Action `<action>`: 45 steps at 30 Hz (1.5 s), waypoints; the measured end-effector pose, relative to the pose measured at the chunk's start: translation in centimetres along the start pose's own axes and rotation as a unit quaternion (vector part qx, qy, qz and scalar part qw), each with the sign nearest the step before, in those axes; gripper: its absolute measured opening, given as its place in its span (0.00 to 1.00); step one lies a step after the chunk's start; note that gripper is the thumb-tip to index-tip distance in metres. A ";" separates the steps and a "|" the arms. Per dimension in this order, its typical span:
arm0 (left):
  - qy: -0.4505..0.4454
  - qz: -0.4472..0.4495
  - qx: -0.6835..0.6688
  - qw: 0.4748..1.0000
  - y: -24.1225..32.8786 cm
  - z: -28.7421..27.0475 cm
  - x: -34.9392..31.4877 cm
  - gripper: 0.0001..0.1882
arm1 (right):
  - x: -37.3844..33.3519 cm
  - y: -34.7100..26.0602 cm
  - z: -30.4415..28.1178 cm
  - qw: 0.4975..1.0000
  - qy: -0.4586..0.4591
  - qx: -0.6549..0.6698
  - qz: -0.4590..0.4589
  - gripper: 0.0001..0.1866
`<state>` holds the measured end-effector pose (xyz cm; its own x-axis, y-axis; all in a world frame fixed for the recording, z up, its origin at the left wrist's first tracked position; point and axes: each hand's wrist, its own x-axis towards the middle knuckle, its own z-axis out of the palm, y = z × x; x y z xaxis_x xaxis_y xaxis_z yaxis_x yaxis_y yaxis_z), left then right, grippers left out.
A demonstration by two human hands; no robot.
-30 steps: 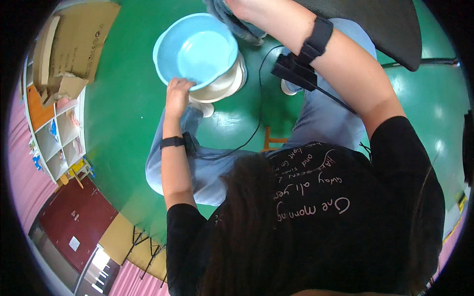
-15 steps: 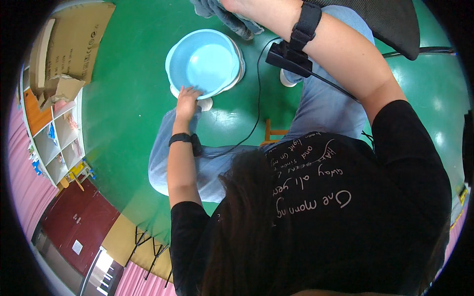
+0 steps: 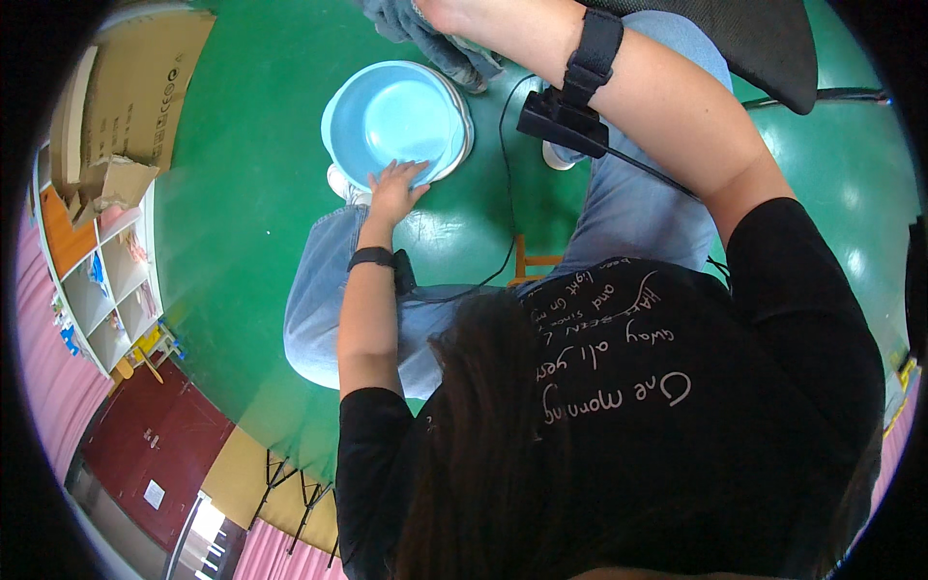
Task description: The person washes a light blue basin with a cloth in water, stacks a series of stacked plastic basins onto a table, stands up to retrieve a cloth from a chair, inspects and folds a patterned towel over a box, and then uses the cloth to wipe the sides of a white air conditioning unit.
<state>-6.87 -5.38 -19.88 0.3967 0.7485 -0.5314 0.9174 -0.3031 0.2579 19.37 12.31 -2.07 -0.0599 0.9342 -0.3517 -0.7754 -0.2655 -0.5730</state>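
Note:
A light blue basin (image 3: 391, 116) stands on the floor in front of me, nested in or over a white one (image 3: 468, 135) whose rim shows at its right. My left hand (image 3: 394, 191) lies at the near rim of the blue basin, its fingers spread over the edge and its thumb apart. At the top edge of the view, my right hand (image 3: 440, 12) is cut off by the frame, and its fingers are hidden. From it hangs a grey-blue cloth (image 3: 425, 39), beyond and to the right of the basin.
A black cable (image 3: 508, 164) runs across the green floor beside the basins. Part of a wooden stool (image 3: 527, 259) shows beneath me. At the left stand a cardboard box (image 3: 135, 97) and a white shelf (image 3: 126, 271). A black mesh chair part (image 3: 754, 48) is at the upper right.
My left hand has shifted right along the basin's near rim, and its fingers have spread. My right hand and the cloth have moved slightly left.

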 end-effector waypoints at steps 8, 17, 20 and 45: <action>0.018 0.091 -0.020 0.996 -2.5 1.3 0.1 0.22 | 0.0 0.6 0.4 0.999 -0.021 0.028 0.029 0.21; 0.012 0.065 -0.108 0.992 -2.3 1.8 0.7 0.21 | -0.5 -0.3 0.1 0.999 0.028 -0.036 -0.008 0.21; -0.001 0.032 -0.123 0.992 -1.8 2.6 1.3 0.20 | -0.6 -1.5 -0.4 0.996 -0.089 -0.004 0.012 0.20; 0.140 -0.096 -0.278 0.945 -3.5 -2.6 0.7 0.20 | -4.8 -46.3 -0.2 0.880 -0.032 -0.223 -0.419 0.25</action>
<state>-9.87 -2.27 -19.07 0.1284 0.9090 -0.3966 0.7821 0.1530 0.6040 55.71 20.06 26.05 0.3683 0.8541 0.3673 -0.2417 0.4695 -0.8492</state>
